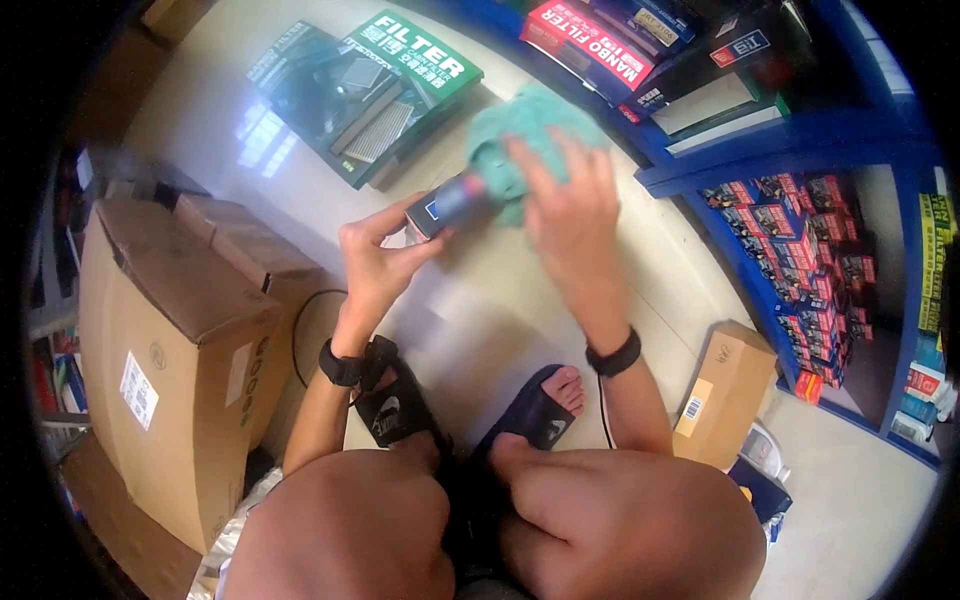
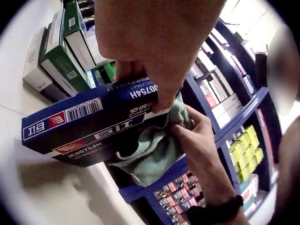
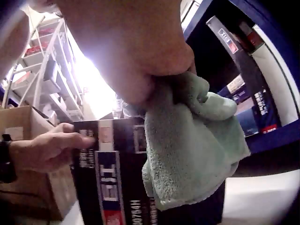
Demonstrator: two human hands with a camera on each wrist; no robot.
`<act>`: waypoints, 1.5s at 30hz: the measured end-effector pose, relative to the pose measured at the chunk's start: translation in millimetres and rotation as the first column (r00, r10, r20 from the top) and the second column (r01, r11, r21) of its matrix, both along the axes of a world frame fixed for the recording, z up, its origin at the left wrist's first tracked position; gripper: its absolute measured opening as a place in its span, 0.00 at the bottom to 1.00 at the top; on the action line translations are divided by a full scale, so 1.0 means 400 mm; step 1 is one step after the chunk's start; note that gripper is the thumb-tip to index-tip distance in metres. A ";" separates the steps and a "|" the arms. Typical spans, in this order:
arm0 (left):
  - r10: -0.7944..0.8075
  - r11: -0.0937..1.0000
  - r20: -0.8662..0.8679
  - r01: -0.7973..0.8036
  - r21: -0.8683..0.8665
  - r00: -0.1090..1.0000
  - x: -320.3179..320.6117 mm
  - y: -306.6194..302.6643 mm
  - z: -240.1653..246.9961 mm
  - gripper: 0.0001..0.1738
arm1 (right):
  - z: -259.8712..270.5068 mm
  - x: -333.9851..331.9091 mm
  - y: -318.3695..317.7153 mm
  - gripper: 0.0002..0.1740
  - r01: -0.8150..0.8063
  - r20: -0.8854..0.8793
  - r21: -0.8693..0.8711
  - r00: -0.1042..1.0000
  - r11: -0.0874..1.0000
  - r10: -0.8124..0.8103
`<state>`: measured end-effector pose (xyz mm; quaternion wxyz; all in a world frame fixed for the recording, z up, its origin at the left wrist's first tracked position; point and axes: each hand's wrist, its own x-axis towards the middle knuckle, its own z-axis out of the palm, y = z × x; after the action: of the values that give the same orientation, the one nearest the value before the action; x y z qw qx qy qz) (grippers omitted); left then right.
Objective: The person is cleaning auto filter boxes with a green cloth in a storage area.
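Above a glossy, pale floor (image 1: 300, 200), I grip a flat, dark-blue cardboard box (image 2: 84, 110) by its edge, my left hand (image 1: 378, 262) closed about it, while my right hand (image 1: 575, 205) clutches a bunched, fuzzy green cloth (image 3: 187, 154) against the box. The cloth covers only part of it, leaving lettering and a barcode exposed; how much has been wiped, and how much remains, I cannot tell. A green printed carton (image 1: 370, 95) lies beyond my hands, blue shelving (image 1: 720, 165) to their right.
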<state>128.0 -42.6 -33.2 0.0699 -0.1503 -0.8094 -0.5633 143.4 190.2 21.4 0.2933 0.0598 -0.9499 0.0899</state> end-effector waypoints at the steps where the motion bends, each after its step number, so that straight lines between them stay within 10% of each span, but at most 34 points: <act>1: 0.018 0.999 0.002 -0.018 -0.034 1.000 0.001 0.002 0.000 0.24 | 0.014 0.024 -0.029 0.28 -0.070 0.013 -0.009 0.997 0.997 0.070; 19: -0.003 0.993 0.087 0.013 -0.119 0.996 0.015 -0.025 -0.023 0.26 | 0.042 0.077 -0.122 0.28 -0.148 0.115 -0.188 0.978 0.971 0.172; 30: 0.021 0.997 0.066 -0.015 -0.082 0.998 -0.003 0.006 0.000 0.25 | -0.026 -0.077 0.108 0.23 0.104 -0.037 -0.096 0.993 0.990 -0.108; 40: 0.043 0.981 0.126 -0.019 -0.191 0.991 0.019 0.021 0.009 0.27 | 0.035 0.108 -0.114 0.28 -0.170 0.018 -0.338 0.982 0.926 0.187; 45: -0.016 0.985 -0.028 0.011 -0.172 0.999 0.019 0.026 0.018 0.25 | -0.044 0.030 0.017 0.29 -0.019 -0.035 -0.183 0.999 0.983 0.012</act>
<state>135.6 -32.2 -25.8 0.0646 -0.1694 -0.8528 -0.4898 155.6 196.8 3.7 0.3127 0.0415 -0.9320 0.1783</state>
